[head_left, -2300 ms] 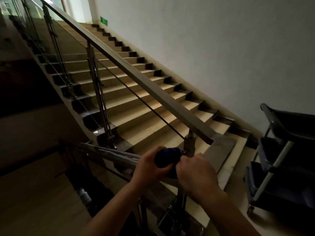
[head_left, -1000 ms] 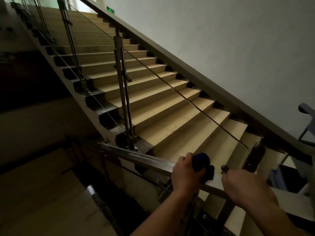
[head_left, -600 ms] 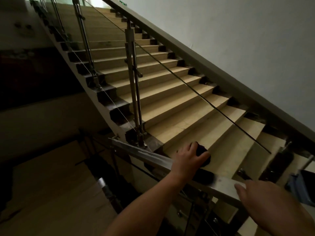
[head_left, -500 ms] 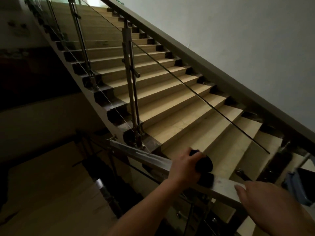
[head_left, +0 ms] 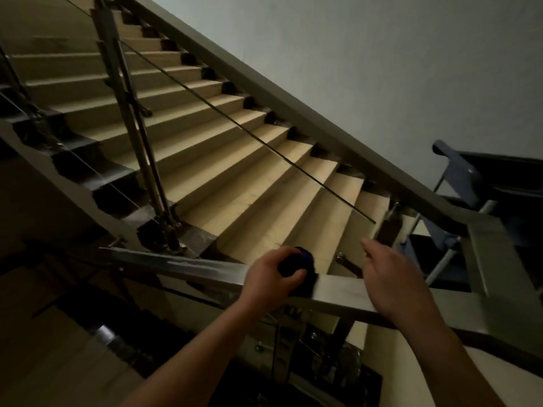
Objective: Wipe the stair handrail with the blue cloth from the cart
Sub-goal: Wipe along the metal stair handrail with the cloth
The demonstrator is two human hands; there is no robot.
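While the level run of the stair handrail (head_left: 338, 290) is being wiped, the blue cloth (head_left: 296, 259) sits bunched into a tight ball on the rail's flat top, near the middle of the scene. The left hand (head_left: 271, 277) wraps it from the near side, its fingers (head_left: 292, 274) curled round the wad. A balled cloth probably gives a firm pad that can be pressed down and slid along the narrow metal face.

The right hand (head_left: 390, 277) is just right of the cloth and holds nothing, its fingers (head_left: 370, 248) loosely extended and pointing far. It looks poised over the rail, perhaps for balance or to stay out of the cloth's way. I cannot tell whether it touches the metal.

At the right, the rail turns a corner and climbs far and left above the steps (head_left: 235, 171), carried on steel posts (head_left: 132, 113). That long sloping stretch appears to be the larger part left to wipe. Beyond the corner, at the right edge, stands the dark cleaning cart (head_left: 458, 171), close enough that the cloth could easily be returned to it.
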